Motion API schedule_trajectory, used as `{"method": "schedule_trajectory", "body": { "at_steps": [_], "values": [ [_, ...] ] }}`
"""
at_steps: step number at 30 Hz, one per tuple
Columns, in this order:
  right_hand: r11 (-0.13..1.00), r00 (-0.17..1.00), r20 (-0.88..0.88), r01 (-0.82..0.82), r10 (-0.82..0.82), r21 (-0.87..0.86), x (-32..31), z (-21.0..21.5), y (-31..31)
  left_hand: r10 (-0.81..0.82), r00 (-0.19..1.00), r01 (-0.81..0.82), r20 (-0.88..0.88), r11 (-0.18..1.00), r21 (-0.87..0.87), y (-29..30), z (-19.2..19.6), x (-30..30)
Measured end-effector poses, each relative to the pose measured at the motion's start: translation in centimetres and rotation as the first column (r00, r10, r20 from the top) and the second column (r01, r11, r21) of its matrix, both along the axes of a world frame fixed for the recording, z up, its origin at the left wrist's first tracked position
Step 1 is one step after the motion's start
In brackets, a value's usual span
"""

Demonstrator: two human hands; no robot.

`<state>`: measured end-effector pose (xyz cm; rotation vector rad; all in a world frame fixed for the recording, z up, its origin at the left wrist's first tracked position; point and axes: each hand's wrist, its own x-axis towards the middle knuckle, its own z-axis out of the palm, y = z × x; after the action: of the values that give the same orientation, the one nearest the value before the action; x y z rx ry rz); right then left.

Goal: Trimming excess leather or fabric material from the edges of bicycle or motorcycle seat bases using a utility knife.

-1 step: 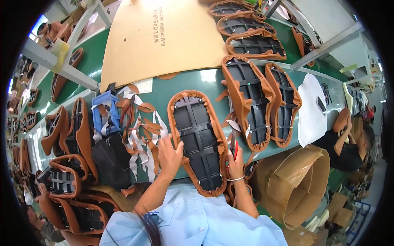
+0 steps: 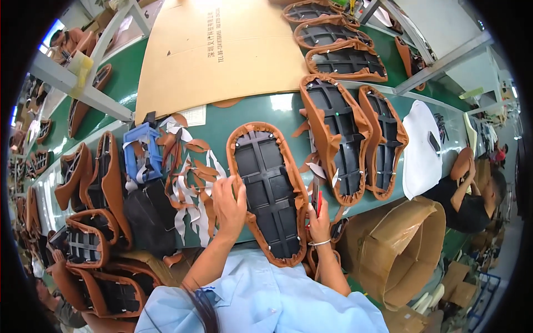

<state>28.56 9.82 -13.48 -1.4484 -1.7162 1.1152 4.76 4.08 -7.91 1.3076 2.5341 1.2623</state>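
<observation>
A long black ribbed plastic panel (image 2: 268,186), edged with gathered brown leather, lies tilted from the green table onto my lap. My left hand (image 2: 229,208) is at its left rim, fingers curled and thumb against the leather edge; the fingertips are partly hidden. Along the right rim, my right hand (image 2: 318,226) is closed around a slim red and dark hand tool (image 2: 316,198), whose end points away from me. The tool's exact kind is unclear. Small white spots dot the panel's leather edge.
Two similar panels (image 2: 343,141) lean just right, with several more at the back. Leather scraps and white strips (image 2: 191,188) lie left, beside a blue basket (image 2: 142,152) and black bag (image 2: 150,216). A cardboard sheet (image 2: 227,44) covers the back; an open carton (image 2: 391,250) stands right.
My left hand's fingers have drawn together and curled at the panel's left rim, where they were more spread. The panel, my right hand and its tool look unchanged.
</observation>
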Motion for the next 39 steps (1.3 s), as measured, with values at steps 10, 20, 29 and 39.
{"method": "schedule_trajectory", "body": {
  "at_steps": [10,20,29,39],
  "values": [
    [0.967,0.978,0.049,-0.191,0.202,-0.168,0.3,3.5,1.9,0.017,0.333,0.283,0.943,0.952,-0.117,7.0,-5.3,6.4],
    [0.790,0.473,0.818,-0.612,0.326,0.039,-3.6,10.9,4.2,-0.239,0.601,0.264,0.763,0.960,0.093,6.2,-5.7,6.8],
    [0.691,0.100,0.916,-0.689,0.388,-0.217,-4.9,13.1,3.9,-0.248,0.566,0.143,0.786,0.969,0.203,5.8,-6.0,6.4],
    [0.659,0.085,0.923,-0.725,0.376,-0.202,-5.8,13.1,5.1,-0.247,0.562,0.080,0.790,0.966,0.244,5.4,-6.0,6.7]
  ]
}}
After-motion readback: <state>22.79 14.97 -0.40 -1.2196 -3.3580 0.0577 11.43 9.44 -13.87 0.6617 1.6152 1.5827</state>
